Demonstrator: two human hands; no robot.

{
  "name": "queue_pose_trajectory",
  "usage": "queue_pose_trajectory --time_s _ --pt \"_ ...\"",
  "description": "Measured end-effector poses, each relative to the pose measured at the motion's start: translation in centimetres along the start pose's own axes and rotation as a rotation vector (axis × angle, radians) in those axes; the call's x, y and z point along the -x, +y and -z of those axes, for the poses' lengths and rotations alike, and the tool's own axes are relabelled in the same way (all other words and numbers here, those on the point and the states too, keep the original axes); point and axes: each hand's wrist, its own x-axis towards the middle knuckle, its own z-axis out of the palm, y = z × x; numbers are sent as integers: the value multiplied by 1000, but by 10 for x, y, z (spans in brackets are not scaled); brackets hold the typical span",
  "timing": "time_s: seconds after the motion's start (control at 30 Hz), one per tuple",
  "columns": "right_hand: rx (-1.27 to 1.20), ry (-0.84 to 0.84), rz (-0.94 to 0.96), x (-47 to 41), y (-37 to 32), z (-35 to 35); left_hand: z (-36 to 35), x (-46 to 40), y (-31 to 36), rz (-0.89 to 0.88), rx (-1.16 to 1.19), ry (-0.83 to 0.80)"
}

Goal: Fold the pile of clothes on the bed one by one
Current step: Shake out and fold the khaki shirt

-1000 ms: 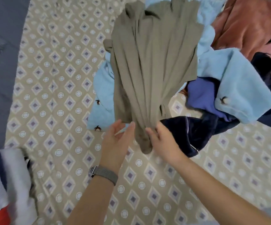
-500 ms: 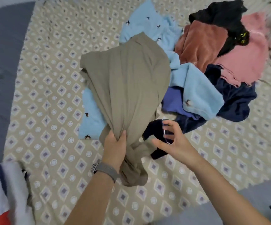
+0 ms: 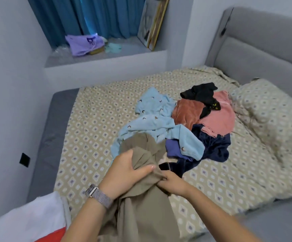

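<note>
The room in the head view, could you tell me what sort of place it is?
Most likely a bedroom: a bed with a padded grey headboard, a pillow, and blue curtains.

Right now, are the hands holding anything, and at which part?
Both hands, left and right, grip the olive garment at a bunched section in its middle.

Home bedroom. Bed (image 3: 92, 123) fills most of the frame, covered by a beige diamond-print sheet, with a grey padded headboard (image 3: 257, 49) at upper right and a pillow (image 3: 267, 116) in matching print below it. Pile of clothes (image 3: 185, 123) lies at centre of the bed. Upper left: window ledge (image 3: 96, 58) with blue curtains (image 3: 96, 16), a framed picture (image 3: 152, 23) leaning against the wall. Wall socket (image 3: 24, 160) at left.
</note>
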Motion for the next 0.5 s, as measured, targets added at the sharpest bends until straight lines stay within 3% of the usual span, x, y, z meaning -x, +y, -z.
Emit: queue_pose_trajectory --time_s 0.17,0.3,0.4,0.5 --pt "-333 521 -3 73 -9 11 5 7 58 -75 -2 -2" --pt "-462 732 43 133 -7 68 -22 -6 92 -59 10 -11" --pt "-473 699 6 176 5 119 -60 -18 121 -49 62 -20" --pt "-483 512 -32 216 30 167 -110 -35 148 -9 140 -20"
